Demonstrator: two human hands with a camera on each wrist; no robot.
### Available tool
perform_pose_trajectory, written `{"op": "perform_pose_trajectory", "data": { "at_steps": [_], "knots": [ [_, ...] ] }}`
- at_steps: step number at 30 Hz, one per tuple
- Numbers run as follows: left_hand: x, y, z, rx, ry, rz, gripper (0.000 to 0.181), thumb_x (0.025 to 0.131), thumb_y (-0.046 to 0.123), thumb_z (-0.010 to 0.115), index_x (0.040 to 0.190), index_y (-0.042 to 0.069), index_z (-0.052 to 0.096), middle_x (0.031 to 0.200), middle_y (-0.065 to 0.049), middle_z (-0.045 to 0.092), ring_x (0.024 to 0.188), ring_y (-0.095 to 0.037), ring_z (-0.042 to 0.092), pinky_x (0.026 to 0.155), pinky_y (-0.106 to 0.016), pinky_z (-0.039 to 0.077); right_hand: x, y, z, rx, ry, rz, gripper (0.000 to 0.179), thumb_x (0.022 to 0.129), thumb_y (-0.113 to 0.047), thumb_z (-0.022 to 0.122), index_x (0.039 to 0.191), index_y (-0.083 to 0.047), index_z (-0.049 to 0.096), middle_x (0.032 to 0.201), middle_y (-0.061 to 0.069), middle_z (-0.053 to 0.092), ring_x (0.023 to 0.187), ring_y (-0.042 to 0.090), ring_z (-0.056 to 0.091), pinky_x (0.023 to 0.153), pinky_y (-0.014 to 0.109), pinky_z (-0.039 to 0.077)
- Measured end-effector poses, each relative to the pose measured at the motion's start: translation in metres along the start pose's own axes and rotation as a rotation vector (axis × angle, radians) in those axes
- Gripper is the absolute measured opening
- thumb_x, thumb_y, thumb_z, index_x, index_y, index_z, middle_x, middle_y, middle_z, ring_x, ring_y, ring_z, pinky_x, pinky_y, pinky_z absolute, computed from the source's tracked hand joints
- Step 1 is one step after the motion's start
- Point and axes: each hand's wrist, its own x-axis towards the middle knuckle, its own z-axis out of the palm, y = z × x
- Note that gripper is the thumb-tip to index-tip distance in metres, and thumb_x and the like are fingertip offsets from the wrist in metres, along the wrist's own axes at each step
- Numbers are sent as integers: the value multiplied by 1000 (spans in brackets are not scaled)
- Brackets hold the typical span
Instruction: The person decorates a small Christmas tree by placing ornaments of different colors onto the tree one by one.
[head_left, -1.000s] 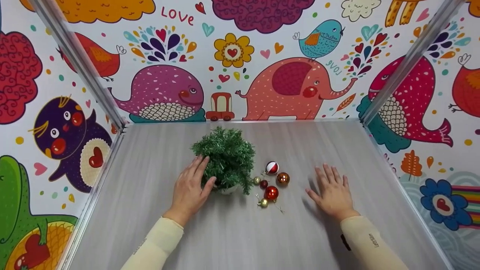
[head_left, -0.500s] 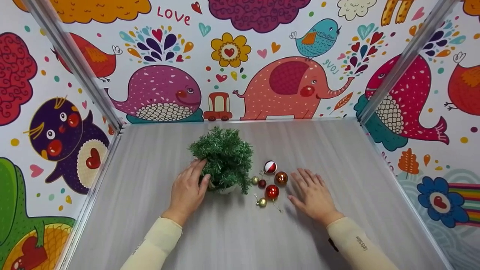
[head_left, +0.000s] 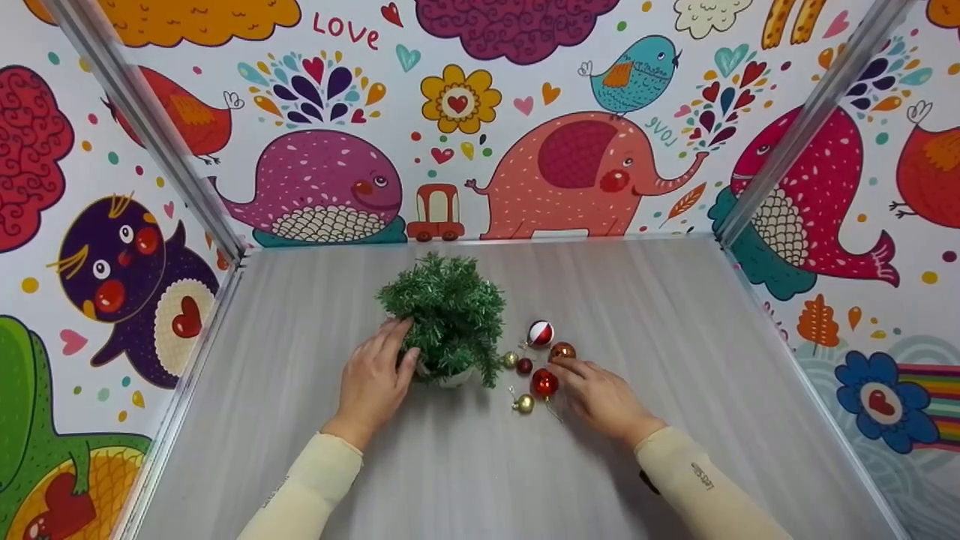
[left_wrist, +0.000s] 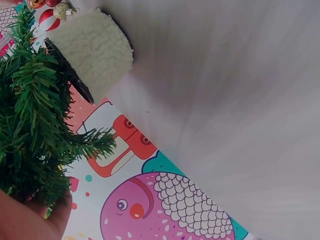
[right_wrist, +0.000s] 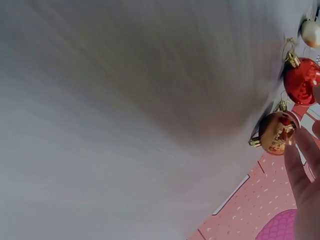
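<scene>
- We see a small green tree (head_left: 442, 315) upright on the grey surface (head_left: 450, 480), left of a loose cluster of baubles; its pale, fuzzy pot (left_wrist: 95, 55) shows best from the left wrist.
- Our left hand (head_left: 373, 379) touches the tree's left side. In this grip the thumb and fingers stand apart, some tips lost among the needles — we cannot tell whether they pinch a branch.
- Our right hand (head_left: 604, 397) is over the cluster's right edge, its grip loose: the fingers are long and nearly straight, and we see nothing held.
- Those fingers overlap the copper bauble (head_left: 562, 350), while the thumb is by the shiny red bauble (right_wrist: 301, 82) in the right wrist view — whether either touches, we cannot say.
- Behind these two sits a red-and-white bauble (head_left: 541, 333); nearer the tree lie a small pale-gold bauble (head_left: 511, 359) and a small dark-red bauble (head_left: 524, 366), side by side.
- A small gold bauble (head_left: 523, 403) lies nearest us, just left of the red one's string.
- Cream sleeves (head_left: 307, 480) cover both our forearms.
- Beyond the surface we face a wall (head_left: 570, 60) printed with a purple whale (head_left: 330, 180) and a coral elephant (head_left: 570, 176).
</scene>
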Motion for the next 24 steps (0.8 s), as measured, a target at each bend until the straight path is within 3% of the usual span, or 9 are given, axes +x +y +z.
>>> {"op": "perform_pose_trajectory", "data": {
  "at_steps": [9,13,24],
  "knots": [
    [0,-1,-1,11,-11,13,44,100,27,59,139,6,56,135,-17,58,120,-36,58,94,-54,47,17,1,1,-6,-92,-96,57,89,-2,70,142,-18,57,142,9,53,111,31,63,80,46,55],
    [1,-1,-1,9,-18,10,44,100,27,59,139,6,56,136,-17,58,121,-35,57,95,-54,47,21,1,2,-12,-110,-111,51,89,-4,71,138,-17,61,140,7,55,110,29,64,82,44,55],
    [0,-1,-2,13,-15,5,44,98,25,63,138,7,57,134,-17,59,118,-36,59,93,-53,48,16,4,2,-14,-45,-78,48,83,-10,80,129,-15,64,125,5,64,105,24,66,81,42,56]
  ]
}}
